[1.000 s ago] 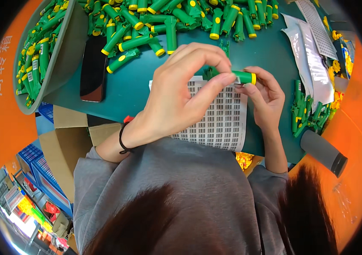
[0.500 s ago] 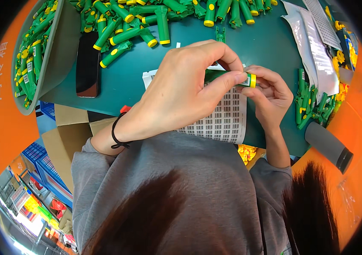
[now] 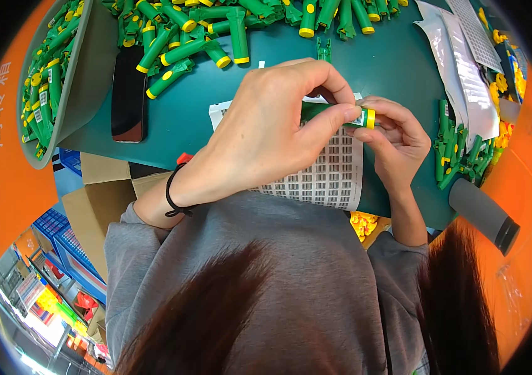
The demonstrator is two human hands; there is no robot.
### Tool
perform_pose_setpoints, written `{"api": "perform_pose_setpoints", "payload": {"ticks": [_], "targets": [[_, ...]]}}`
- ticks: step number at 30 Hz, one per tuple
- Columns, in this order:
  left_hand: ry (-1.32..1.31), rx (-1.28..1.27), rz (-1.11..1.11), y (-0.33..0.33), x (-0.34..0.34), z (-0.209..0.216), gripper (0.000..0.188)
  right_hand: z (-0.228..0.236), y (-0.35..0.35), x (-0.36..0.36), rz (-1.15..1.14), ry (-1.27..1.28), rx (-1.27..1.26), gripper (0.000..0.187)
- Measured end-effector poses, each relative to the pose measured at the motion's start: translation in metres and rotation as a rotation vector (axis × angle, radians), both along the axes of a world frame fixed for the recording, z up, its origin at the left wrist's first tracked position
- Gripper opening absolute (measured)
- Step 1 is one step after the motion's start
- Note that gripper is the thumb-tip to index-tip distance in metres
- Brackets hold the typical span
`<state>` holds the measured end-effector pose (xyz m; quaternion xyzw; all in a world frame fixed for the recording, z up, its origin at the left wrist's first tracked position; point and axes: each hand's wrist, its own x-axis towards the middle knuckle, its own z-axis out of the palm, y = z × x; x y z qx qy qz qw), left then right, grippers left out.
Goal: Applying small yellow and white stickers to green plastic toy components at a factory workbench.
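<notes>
A green plastic tube with a yellow end cap (image 3: pixel 371 119) lies sideways between my two hands. A small white barcode sticker (image 3: pixel 358 117) shows on it, near the cap. My left hand (image 3: pixel 272 128) is closed round the tube, its thumb pressed at the sticker and the index finger bent over the far side; the hand hides most of the tube's other end. The capped end is pinched between the thumb and fingers of my right hand (image 3: pixel 400 137). Under both hands a white sheet of barcode stickers (image 3: pixel 331 175) rests on the green table (image 3: pixel 391 59), curving over its near edge.
Many green tubes (image 3: pixel 239 37) lie piled along the far side. A grey bin (image 3: pixel 78 75) of more tubes stands left, beside a black phone (image 3: pixel 130 97). At right are a smaller tube heap (image 3: pixel 450 147), white plastic sheets (image 3: pixel 460 69) and a grey bottle (image 3: pixel 481 212). An open cardboard box (image 3: pixel 94 209) sits lower left.
Hardly anything differs. Both hands keep their hold on the tube, and the tube has turned or shifted very slightly under the left thumb.
</notes>
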<state>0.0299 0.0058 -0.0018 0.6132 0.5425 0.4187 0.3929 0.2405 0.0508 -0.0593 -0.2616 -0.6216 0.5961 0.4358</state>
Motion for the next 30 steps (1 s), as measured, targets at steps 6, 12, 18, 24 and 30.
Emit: {"api": "perform_pose_setpoints", "payload": {"ticks": [6,12,18,24,30], "targets": [[-0.343,-0.557,-0.254,0.008,-0.009,-0.013,0.021,-0.012,0.007,-0.003,0.065,0.067,0.031,0.038],[-0.251,-0.261,-0.015,-0.016,-0.024,-0.022,0.034,-0.01,0.012,-0.008,0.052,-0.119,0.006,0.051],[0.508,0.189,1.11,-0.032,-0.187,0.033,0.021,0.001,0.022,0.018,-0.268,-0.868,0.273,0.034],[1.141,0.882,0.8,-0.037,-0.204,0.025,0.014,0.01,0.013,-0.016,-0.075,-0.609,-0.071,0.034],[0.611,0.366,0.152,-0.053,-0.064,-0.056,0.026,-0.032,0.006,0.006,-0.145,-0.273,-0.381,0.022]]}}
